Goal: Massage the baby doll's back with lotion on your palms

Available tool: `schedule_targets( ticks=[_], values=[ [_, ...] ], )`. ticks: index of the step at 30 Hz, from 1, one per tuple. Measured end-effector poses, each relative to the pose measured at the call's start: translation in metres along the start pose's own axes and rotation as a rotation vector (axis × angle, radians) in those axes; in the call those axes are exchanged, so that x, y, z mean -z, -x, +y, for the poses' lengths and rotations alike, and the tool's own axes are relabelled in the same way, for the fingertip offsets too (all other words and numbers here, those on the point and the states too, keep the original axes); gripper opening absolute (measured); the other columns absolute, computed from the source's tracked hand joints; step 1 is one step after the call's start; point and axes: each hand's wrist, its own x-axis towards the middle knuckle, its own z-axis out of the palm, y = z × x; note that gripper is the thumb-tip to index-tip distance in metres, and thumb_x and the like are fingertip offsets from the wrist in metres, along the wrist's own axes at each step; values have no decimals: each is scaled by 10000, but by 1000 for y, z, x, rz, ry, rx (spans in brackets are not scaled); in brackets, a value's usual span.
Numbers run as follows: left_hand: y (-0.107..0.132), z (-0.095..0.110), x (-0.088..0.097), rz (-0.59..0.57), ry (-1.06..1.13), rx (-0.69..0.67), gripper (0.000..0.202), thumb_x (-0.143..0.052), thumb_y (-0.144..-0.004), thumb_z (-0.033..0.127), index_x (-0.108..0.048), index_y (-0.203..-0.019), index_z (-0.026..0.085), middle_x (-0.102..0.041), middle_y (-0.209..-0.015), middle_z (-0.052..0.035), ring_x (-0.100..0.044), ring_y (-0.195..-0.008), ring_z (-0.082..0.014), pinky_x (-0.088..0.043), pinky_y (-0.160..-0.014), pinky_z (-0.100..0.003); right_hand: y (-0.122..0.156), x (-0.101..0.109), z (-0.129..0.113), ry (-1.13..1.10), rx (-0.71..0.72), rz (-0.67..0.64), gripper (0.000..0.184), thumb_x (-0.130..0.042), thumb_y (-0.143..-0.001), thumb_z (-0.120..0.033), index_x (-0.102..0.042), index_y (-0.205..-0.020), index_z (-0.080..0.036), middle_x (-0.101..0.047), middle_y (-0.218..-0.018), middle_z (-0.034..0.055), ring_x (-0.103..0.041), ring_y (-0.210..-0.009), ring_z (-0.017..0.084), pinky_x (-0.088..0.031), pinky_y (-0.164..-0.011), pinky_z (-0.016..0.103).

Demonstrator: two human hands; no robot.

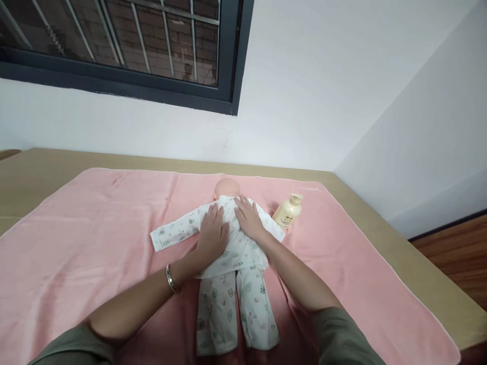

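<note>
A baby doll [227, 187] in a white printed top [243, 253] and matching trousers [217, 314] lies stretched out on a pink mat [106, 218]. Its head, smooth and bare, points away from me. My left hand [213, 230] rests flat on the left part of the top, fingers extended. On the upper right part lies my right hand [249, 218], also flat, with its fingers out. Neither hand grips anything. Both cover parts of the top. Just right of the doll's right-hand sleeve is a pale yellow bottle [288, 210], tilted to the right.
The mat is spread over a tan surface [380, 223] that meets a white wall [289, 101] at the back. A dark-framed window [224, 66] with bars is above. Brown wood [456, 248] shows at the far right. The mat has several creases.
</note>
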Motion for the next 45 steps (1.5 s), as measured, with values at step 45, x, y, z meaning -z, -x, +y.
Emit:
schedule_targets(
  ticks=[45],
  values=[
    [1,-19,8,53,306,-57,479,-407,-975,386,-442,-1409,188,-408,-1543,-165,-293,-1484,-319,-246,-1193,-613,40,13,0,18,80,204,538,-442,-972,-359,-432,-1471,-156,-365,-1572,174,-317,-1459,296,-263,-1168,546]
  ],
)
